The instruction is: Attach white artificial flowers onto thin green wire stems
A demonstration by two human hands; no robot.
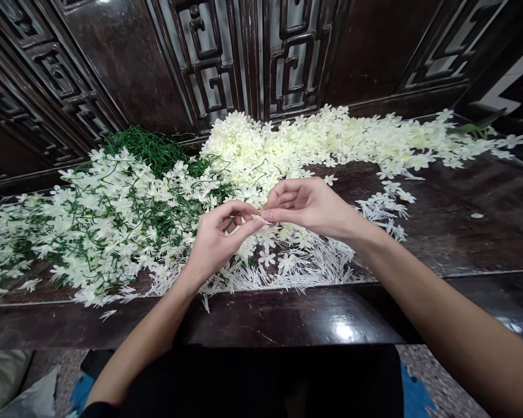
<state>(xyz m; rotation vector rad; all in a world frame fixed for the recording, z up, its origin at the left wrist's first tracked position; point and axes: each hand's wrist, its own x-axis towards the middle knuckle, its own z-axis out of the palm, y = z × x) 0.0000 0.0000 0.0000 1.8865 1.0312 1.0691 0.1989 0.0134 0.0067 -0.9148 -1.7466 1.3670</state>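
Observation:
My left hand (220, 235) and my right hand (307, 204) meet above the dark wooden table (453, 232), fingertips pinched together on a small white artificial flower (258, 218). A thin green stem shows between the left fingers. Under the hands lies a spread of small white plastic stamen pieces (314, 267). To the left lies a heap of white flowers on green wire stems (113, 215). A long pile of loose cream flower heads (331, 142) runs along the back.
A carved dark wooden screen (218, 64) stands right behind the table. The table's glossy front edge (287, 316) is near my lap. A grey sack (9, 383) lies on the floor at lower left.

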